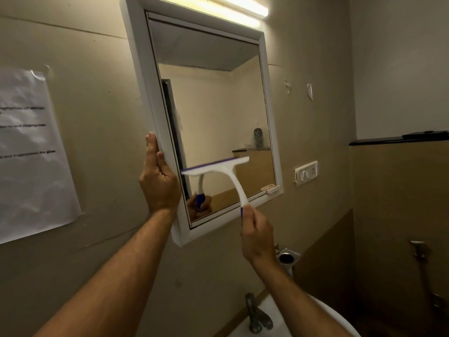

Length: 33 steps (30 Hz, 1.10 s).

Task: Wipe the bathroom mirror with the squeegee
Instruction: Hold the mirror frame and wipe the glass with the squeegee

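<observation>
A white-framed mirror [218, 105] hangs on the beige wall. A white squeegee [226, 171] with a blue rubber blade lies against the lower part of the glass, its blade roughly level and slightly blurred. My right hand [255, 234] grips the blue end of its curved handle, just below the mirror's bottom edge. My left hand [158, 183] clasps the lower left side of the mirror frame, fingers pointing up along the frame's outer edge. The glass reflects the squeegee handle and my fingers.
A tube light [243, 6] glows above the mirror. A taped paper notice [31, 152] hangs at left. A switch plate [306, 171] sits right of the mirror. Below are a tap [256, 314] and white basin [328, 317]. A dark ledge [398, 138] runs along the right wall.
</observation>
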Motion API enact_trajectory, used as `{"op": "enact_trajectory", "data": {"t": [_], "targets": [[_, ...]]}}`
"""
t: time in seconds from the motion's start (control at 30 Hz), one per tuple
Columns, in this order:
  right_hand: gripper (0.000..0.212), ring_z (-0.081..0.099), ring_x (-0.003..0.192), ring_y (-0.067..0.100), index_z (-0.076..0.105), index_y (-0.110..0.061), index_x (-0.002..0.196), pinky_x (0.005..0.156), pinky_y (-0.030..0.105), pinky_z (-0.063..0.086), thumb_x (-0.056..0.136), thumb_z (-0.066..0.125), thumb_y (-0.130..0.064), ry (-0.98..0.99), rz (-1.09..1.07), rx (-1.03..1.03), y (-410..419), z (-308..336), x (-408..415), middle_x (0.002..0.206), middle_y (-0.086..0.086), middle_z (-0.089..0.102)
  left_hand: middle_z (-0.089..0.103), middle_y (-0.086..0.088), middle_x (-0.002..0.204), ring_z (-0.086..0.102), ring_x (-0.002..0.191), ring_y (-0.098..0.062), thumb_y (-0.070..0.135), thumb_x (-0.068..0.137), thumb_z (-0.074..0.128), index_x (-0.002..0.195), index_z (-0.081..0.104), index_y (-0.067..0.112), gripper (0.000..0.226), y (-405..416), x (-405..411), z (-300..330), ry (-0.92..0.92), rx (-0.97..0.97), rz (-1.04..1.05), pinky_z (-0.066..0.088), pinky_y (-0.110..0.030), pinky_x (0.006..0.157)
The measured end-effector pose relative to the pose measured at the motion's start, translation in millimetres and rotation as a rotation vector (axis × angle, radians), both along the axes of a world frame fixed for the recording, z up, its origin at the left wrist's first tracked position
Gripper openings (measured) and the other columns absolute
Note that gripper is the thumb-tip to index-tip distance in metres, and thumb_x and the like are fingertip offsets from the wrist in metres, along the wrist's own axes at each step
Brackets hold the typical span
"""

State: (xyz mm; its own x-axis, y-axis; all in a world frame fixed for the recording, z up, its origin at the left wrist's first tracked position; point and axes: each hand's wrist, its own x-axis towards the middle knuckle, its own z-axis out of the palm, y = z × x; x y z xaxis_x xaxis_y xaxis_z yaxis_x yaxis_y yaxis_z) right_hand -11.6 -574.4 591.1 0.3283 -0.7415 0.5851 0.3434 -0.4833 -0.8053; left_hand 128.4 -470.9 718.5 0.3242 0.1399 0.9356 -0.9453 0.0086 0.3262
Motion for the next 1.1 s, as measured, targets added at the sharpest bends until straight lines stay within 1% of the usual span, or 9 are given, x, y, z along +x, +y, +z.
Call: {"op": "enact_trajectory", "data": {"t": [0.1,0.2,0.3,0.47,0.6,0.83,0.9,1.0,1.1], "targets": [[0.036,0.05,0.051,0.003,0.057,-0.04,0.076,0.046,0.024,0.043,0.092,0.032,-0.062,0.009,-0.021,-0.021,3,28,6,0.056,-0.012,0.053,0.045,-0.001,0.149,0.059,0.113,-0.044,0.026,0.105,0.033,0.15,0.032,0.026,0.044,1,-1,1,0.008,0.013,-0.007,0.053,-0.055,0.089],[0.034,0.051,0.052,0.004,0.056,-0.045,0.077,0.049,0.03,0.044,0.091,0.031,-0.064,0.029,-0.001,-0.02,3,30,10,0.058,-0.015,0.055,0.043,-0.001,0.151,0.058,0.118,-0.039,0.026,0.105,0.033,0.15,0.032,0.024,0.045,1,0,1,0.011,0.011,-0.013,0.053,-0.052,0.093],[0.042,0.045,0.047,0.003,0.058,-0.038,0.078,0.042,0.021,0.038,0.086,0.032,-0.071,0.025,0.048,0.018,2,-4,7,0.054,-0.014,0.052,0.044,0.0,0.15,0.054,0.128,-0.026,0.025,0.105,0.034,0.148,0.037,0.02,0.044,0,1,0,0.001,-0.015,-0.009,0.05,-0.045,0.1],[0.048,0.043,0.044,0.003,0.057,-0.028,0.073,0.04,0.017,0.035,0.085,0.034,-0.068,0.07,0.011,0.033,1,-57,-2,0.05,-0.011,0.049,0.046,-0.001,0.148,0.056,0.127,-0.026,0.023,0.105,0.035,0.147,0.04,0.018,0.043,-2,-1,1,0.003,-0.033,0.027,0.049,-0.041,0.098],[0.049,0.042,0.044,0.002,0.055,-0.024,0.069,0.04,0.016,0.035,0.086,0.034,-0.064,0.078,0.007,0.02,-1,-62,-9,0.049,-0.014,0.048,0.047,-0.002,0.148,0.061,0.115,-0.039,0.025,0.105,0.033,0.149,0.036,0.02,0.044,-1,-1,0,0.002,-0.013,0.017,0.052,-0.051,0.091],[0.031,0.042,0.045,0.002,0.056,-0.043,0.075,0.039,0.016,0.036,0.092,0.035,-0.057,0.037,0.041,0.017,-2,-28,-1,0.052,-0.014,0.049,0.052,-0.005,0.144,0.058,0.107,-0.05,0.028,0.106,0.031,0.15,0.03,0.026,0.044,0,3,0,0.006,0.021,0.023,0.054,-0.057,0.083],[0.033,0.042,0.045,0.002,0.056,-0.042,0.074,0.039,0.017,0.036,0.09,0.034,-0.06,0.048,0.055,0.038,-2,-34,0,0.051,-0.013,0.048,0.048,-0.001,0.147,0.061,0.11,-0.044,0.028,0.106,0.031,0.15,0.033,0.024,0.044,-1,1,-1,-0.001,0.016,0.021,0.054,-0.053,0.086],[0.047,0.04,0.043,0.002,0.056,-0.028,0.072,0.038,0.016,0.033,0.089,0.032,-0.065,0.082,0.037,0.052,0,-61,-4,0.047,-0.012,0.045,0.045,0.001,0.149,0.06,0.121,-0.023,0.026,0.105,0.034,0.148,0.039,0.018,0.043,-2,0,0,-0.006,-0.026,0.04,0.053,-0.039,0.096],[0.052,0.042,0.042,0.002,0.055,-0.023,0.068,0.038,0.015,0.033,0.082,0.032,-0.067,0.125,0.003,0.051,0,-77,-12,0.046,-0.012,0.047,0.047,-0.002,0.147,0.057,0.117,0.007,0.022,0.105,0.036,0.146,0.042,0.014,0.042,-3,1,-1,-0.019,-0.057,0.059,0.049,-0.015,0.095]]}}
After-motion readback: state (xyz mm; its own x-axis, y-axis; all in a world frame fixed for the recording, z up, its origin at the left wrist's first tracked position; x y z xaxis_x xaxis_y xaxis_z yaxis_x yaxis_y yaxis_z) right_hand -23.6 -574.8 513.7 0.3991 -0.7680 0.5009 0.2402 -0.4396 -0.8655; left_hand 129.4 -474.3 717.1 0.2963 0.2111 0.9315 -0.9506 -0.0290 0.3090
